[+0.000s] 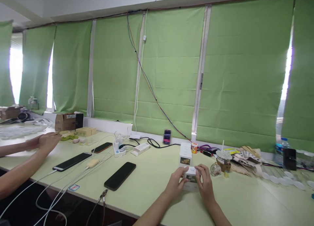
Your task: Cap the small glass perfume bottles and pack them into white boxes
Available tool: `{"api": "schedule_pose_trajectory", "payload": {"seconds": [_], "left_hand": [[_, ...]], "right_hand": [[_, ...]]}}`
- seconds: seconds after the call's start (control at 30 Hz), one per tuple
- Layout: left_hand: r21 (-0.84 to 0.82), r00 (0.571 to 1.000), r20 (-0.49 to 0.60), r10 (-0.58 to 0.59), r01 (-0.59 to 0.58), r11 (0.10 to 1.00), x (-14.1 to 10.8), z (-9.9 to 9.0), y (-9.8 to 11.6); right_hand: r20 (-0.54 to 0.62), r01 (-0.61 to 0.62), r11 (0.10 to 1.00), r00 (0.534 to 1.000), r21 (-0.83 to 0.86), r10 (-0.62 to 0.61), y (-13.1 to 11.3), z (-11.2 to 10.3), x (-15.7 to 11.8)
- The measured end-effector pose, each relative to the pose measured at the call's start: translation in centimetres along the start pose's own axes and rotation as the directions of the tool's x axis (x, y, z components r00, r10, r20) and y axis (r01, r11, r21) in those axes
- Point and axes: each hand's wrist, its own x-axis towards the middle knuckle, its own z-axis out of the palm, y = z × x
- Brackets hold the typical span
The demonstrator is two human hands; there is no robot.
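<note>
At the lower centre right of the head view, my left hand [176, 181] and my right hand [204, 183] grip a small white box [191, 170] from its two sides. A dark picture shows on the box's front face, and my fingertips rest along its top edges. Under it is another white surface, partly hidden by my hands. Right behind stands a row of similar white boxes [185, 151], the front one with a yellowish picture.
Another person's hands [45, 142] are at the left. Phones [120, 176], a power strip [119, 151] with white cables and an open white carton [140, 149] lie left of my hands. A drink cup [223, 160], cloths [247, 160] and white discs [283, 180] are to the right.
</note>
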Motion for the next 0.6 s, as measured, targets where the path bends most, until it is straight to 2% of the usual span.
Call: {"api": "schedule_pose_trajectory", "payload": {"seconds": [0.23,0.6], "left_hand": [[-0.048,0.999,-0.015,-0.034,0.034,0.998,0.03,-0.01,-0.03],[-0.035,0.997,-0.048,-0.057,0.055,0.998,0.24,0.12,-0.07]], "right_hand": [[-0.017,0.009,0.999,1.000,-0.031,-0.010,-0.48,-0.01,0.16],[-0.002,0.029,0.996,1.000,-0.088,-0.029,-0.03,0.07,0.18]]}}
